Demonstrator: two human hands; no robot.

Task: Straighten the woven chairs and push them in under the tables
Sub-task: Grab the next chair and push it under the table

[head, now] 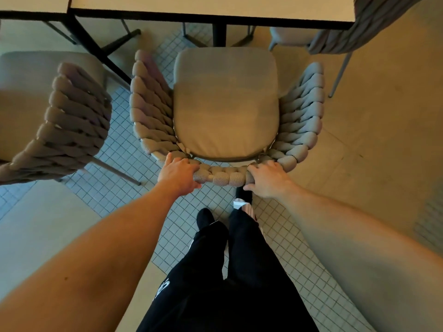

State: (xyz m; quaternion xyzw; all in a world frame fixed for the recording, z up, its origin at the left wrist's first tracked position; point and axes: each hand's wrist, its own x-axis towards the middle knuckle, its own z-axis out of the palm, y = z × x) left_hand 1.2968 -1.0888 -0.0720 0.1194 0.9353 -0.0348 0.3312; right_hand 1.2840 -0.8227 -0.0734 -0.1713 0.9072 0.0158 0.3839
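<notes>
At your feet, tiled floor (282,238); your legs in dark trousers stand close behind the chair, one foot forward under its back edge.

Just above that, both hands are on the top of the woven chair (225,111), on the rear curve of its braided backrest. Your left hand (180,174) is wrapped over the rim left of centre, fingers curled over the far side, thumb underneath. Your right hand (268,179) grips the rim right of centre the same way, fingers closed over the weave. Both are closed on the chair, with a short stretch of braid between them.

Step in hand, as I read it: pushing this chair in. The seat cushion (225,101) faces the table squarely and looks roughly lined up with the dark table leg (219,35) beyond it. The cushion's front edge sits just short of the table (211,9) edge, so the chair is not yet tucked under.

Next move calls for an even forward push from both hands, keeping the arms of the chair parallel to the table edge. Watch the centre leg: the seat front may meet it.

Further out: a second woven chair (72,121) to your left, angled and near this one's arm, likely next to straighten. Another chair back (359,32) shows at far right, against the table corner.
</notes>
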